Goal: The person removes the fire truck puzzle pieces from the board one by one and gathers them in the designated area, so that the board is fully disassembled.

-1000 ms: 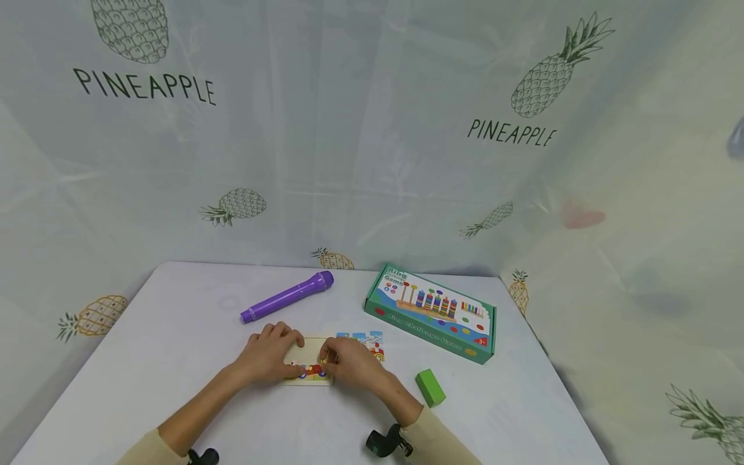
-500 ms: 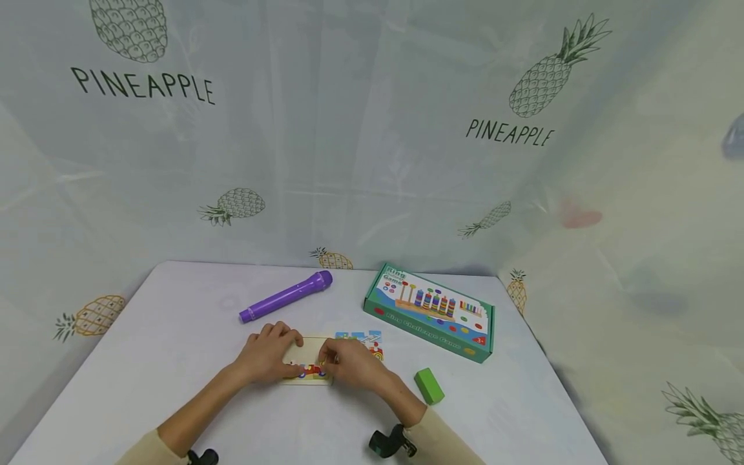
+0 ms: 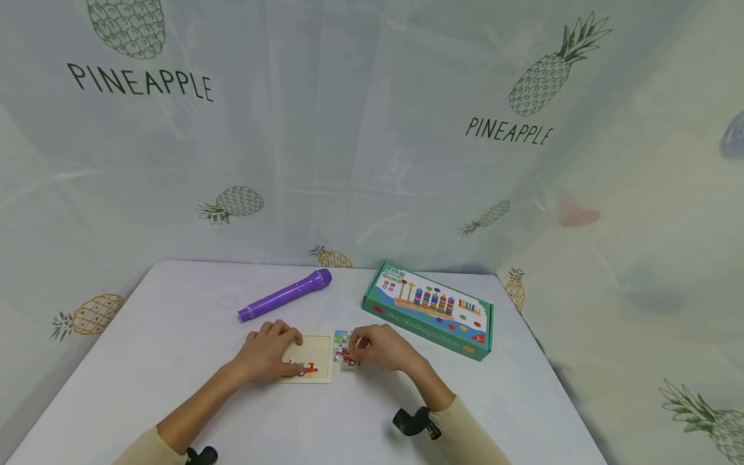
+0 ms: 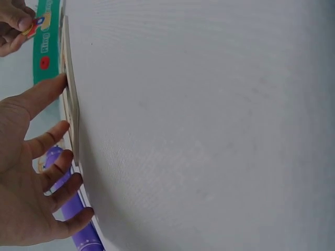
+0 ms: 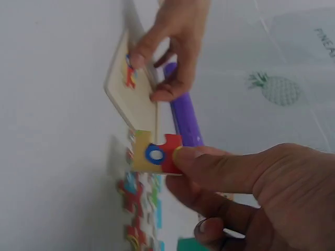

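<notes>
On the white bench [image 3: 174,323], my left hand [image 3: 264,353] rests, fingers spread, on the pale rectangular wooden puzzle board [image 3: 315,351], likely steadying it, while my right hand [image 3: 385,349] pinches a red-and-yellow jigsaw piece [image 5: 142,155] just beside it, seemingly leaving its notch free.

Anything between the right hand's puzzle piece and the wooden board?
Nothing visible. The puzzle piece is held up, and the right side of the wooden board is bare. Loose pieces lie beside the board, lower than the held one; the left hand is over the left end.
</notes>
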Demonstrator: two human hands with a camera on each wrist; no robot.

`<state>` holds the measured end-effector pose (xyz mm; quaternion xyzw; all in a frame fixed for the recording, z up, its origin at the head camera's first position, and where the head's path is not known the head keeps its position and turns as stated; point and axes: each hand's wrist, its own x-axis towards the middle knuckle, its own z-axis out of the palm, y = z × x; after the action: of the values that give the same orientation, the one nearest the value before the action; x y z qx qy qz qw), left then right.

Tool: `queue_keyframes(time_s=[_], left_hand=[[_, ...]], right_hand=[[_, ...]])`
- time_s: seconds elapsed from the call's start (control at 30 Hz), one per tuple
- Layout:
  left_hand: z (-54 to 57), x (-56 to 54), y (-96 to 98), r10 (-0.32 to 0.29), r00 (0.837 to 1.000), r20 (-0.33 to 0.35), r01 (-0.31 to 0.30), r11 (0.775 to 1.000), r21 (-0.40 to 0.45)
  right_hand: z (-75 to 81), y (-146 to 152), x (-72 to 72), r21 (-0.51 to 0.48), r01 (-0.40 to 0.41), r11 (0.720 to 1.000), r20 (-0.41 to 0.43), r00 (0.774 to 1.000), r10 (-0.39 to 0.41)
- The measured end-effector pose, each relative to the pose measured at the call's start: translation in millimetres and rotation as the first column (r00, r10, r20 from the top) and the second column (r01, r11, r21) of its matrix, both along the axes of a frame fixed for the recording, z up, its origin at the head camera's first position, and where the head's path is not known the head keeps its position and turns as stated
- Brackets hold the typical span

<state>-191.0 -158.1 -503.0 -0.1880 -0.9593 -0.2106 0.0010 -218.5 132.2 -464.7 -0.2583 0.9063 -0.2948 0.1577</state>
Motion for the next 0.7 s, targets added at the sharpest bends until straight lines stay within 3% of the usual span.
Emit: queue_keyframes(time_s=[0.23,0.7], left_hand=[[1.6,-1.1,0.3,0.009,0.999,0.033,-0.008,1.0,-0.021],[0.8,-5.0,-1.4,0.011,0.998,0.056,-0.008,0.998,-0.055]], right_hand=[[11.9,25,-2.9,0.084,0.014,0.996,0.025,1.0,-0.016],[1.0,36,-7.0,0.11,0.021,0.994,0.08,0.996,-0.03]])
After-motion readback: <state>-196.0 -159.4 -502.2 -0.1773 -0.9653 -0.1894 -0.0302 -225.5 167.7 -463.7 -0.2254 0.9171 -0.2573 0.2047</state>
